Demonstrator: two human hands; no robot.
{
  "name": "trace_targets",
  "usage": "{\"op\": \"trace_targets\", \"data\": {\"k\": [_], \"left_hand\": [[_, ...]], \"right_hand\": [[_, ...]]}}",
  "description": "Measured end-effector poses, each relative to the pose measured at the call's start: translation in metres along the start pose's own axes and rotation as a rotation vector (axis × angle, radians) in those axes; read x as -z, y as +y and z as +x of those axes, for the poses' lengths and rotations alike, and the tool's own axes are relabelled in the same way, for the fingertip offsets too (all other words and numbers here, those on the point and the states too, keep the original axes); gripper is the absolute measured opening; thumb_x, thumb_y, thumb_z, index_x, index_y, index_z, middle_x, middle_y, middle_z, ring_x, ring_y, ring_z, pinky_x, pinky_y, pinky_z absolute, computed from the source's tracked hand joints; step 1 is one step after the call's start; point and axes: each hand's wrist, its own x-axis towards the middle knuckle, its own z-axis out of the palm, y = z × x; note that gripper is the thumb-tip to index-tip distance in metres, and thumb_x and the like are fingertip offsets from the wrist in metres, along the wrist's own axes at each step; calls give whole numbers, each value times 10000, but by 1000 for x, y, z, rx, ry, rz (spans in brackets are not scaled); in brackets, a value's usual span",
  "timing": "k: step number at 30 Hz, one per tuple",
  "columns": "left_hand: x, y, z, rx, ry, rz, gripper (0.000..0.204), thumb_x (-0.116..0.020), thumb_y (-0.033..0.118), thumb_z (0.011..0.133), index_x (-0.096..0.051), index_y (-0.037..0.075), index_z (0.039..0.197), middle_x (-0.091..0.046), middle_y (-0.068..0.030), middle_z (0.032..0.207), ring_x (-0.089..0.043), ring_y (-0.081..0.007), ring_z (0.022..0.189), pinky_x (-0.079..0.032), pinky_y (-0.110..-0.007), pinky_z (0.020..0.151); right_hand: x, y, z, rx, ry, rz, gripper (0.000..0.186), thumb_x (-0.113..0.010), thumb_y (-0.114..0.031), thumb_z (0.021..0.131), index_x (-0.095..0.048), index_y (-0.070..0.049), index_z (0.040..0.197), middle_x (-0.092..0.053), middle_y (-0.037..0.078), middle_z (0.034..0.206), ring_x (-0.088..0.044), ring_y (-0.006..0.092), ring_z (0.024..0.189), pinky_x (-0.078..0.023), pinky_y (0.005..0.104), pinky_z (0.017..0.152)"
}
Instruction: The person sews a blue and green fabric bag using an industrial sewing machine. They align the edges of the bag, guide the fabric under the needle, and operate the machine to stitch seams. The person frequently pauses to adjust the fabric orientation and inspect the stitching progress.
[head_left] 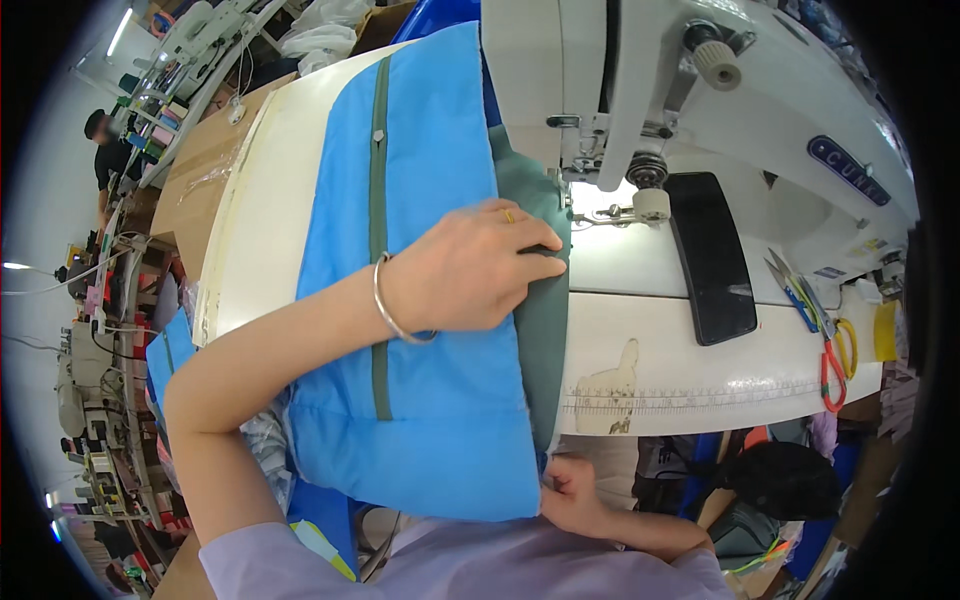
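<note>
A blue fabric panel (435, 160) with a dark green strip (379, 190) running down it lies across the counter (660, 325) just left of a white sewing machine (740, 95); grey-green fabric (543, 340) along its right side reaches the lit presser foot (566, 196); the left hand (475, 265) rests just near of the foot, fingers half bent, thumb and forefinger slightly apart, whether pinching a fold one cannot tell; the right hand (574, 495) curls closed at the panel's near right corner, seemingly gripping the edge, though which layers it holds is hidden; uneven pull between the hands could skew or pucker the layers, and the near end, overhanging the counter, could drag the edge off line by its weight; fingertips this close to the foot risk the needle should they slip farther; a black phone (712, 258) lies to the right, with red-and-yellow-handled scissors (831, 368) beyond.
</note>
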Motion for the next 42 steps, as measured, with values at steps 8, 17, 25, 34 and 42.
{"op": "trace_targets", "data": {"k": [8,17,25,34,42], "left_hand": [[10,-31,21,-48,-59,40,292,-650,28,766,-731,84,1041,-704,-58,1123,-658,-314,922,-544,-410,848],[48,69,-12,-40,-422,-68,190,-680,72,711,-709,60,899,-620,-87,868,-646,-285,862,-482,-510,1041],[53,105,-35,-16,-301,-132,228,-686,38,653,-694,43,881,-595,-79,817,-636,-276,824,-520,-505,1015],[7,63,-1,-75,-134,173,251,-659,-12,741,-679,54,982,-637,-80,1046,-623,-284,1062,-533,-409,946],[19,53,21,-160,-378,82,148,-660,1,719,-605,64,842,-572,-60,910,-590,-261,905,-498,-375,788]], "right_hand": [[-3,-29,20,-162,124,-18,242,-567,-44,994,-548,43,769,-471,14,602,-439,40,627,-351,288,509],[14,-34,24,238,195,-490,238,-700,-44,877,-566,-5,683,-468,110,527,-507,217,485,-394,366,486],[11,-47,15,797,219,-1067,244,-747,-78,789,-747,-37,1029,-710,81,1045,-670,242,943,-567,371,755],[7,-41,16,805,76,-1057,220,-674,-97,738,-683,29,917,-676,156,1091,-636,306,1054,-552,397,842],[9,-66,16,964,10,-1101,242,-658,-143,732,-691,46,878,-679,171,1015,-630,292,976,-527,342,772]]}}
